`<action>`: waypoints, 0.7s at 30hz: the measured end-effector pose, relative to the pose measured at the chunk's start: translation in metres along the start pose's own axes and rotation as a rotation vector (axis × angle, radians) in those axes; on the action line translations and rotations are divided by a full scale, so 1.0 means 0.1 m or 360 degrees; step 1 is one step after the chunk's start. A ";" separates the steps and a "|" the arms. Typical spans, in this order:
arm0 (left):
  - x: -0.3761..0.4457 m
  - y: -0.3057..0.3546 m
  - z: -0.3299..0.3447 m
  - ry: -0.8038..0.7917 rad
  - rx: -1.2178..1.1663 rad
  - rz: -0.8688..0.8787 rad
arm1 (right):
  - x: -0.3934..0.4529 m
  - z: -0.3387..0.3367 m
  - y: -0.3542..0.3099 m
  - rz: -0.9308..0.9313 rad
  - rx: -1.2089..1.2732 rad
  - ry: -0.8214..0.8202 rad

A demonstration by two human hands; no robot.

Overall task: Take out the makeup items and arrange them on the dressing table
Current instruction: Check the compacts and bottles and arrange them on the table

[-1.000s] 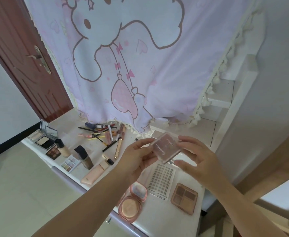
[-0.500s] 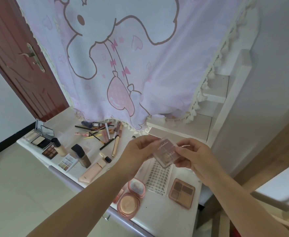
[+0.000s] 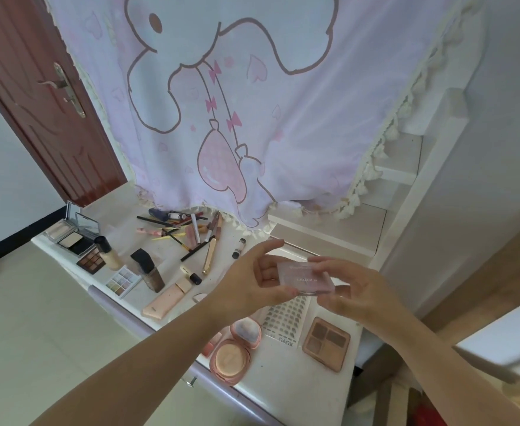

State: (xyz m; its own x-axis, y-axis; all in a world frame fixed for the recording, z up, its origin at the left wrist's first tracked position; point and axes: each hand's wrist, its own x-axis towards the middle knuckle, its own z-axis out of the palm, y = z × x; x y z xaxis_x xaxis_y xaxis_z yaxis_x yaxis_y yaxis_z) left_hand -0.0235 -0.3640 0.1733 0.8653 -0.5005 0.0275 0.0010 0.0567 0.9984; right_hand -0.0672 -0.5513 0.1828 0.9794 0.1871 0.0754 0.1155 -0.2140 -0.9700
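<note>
1. Pink compact palette [image 3: 306, 277] was pinched between left hand [image 3: 254, 282] and right hand [image 3: 352, 290], above the dressing table [image 3: 298, 395].
2. Long axis ran hand to hand (near level); both hands equally near.

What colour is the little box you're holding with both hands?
Pale, see-through pink. The little box, held between left hand and right hand, shows best in the head view.

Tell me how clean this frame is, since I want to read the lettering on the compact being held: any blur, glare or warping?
Head view: the pink compact, held by the left hand and the right hand, is motion-soft, its lettering unreadable; daylight glows through the curtain; wide-angle bending curves the door and the table edge.
</note>
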 end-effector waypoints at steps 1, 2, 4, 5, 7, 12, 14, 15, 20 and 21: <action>-0.01 0.01 0.00 -0.0014 0.0023 -0.0006 | -0.01 0.02 0.00 0.0024 0.0092 -0.0035; -0.01 0.01 -0.01 -0.0022 0.0043 -0.0012 | -0.01 0.03 0.01 0.0050 0.0161 -0.0053; -0.02 0.00 -0.02 -0.0036 0.0046 -0.0025 | -0.02 0.04 0.03 0.0067 0.0223 -0.0054; -0.03 -0.01 -0.02 -0.0043 0.0025 -0.0033 | -0.02 0.05 0.03 0.0061 0.0231 -0.0043; -0.04 -0.03 -0.01 -0.0037 -0.0011 -0.0040 | -0.01 0.06 0.02 0.0053 0.0246 0.0012; -0.02 -0.08 -0.02 -0.0018 0.0000 -0.0052 | 0.05 0.08 0.05 0.0122 0.0290 0.0130; -0.01 -0.10 -0.03 -0.0032 0.0015 -0.0060 | 0.04 0.10 0.06 0.0154 0.0259 0.0149; -0.01 -0.12 -0.04 -0.0034 0.0017 -0.0064 | 0.04 0.10 0.06 0.0167 0.0253 0.0149; 0.01 -0.18 -0.09 -0.0037 -0.0006 -0.0077 | 0.07 0.12 0.07 0.0211 0.0218 0.0160; 0.02 -0.19 -0.09 -0.0028 -0.0009 -0.0083 | 0.07 0.13 0.08 0.0219 0.0220 0.0163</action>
State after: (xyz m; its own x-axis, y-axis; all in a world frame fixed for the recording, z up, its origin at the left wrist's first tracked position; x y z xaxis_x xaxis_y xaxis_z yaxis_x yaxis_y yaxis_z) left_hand -0.0174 -0.3578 0.1541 0.8549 -0.5183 -0.0234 0.0485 0.0349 0.9982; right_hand -0.0614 -0.5393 0.1731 0.9969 0.0655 -0.0440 -0.0376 -0.0958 -0.9947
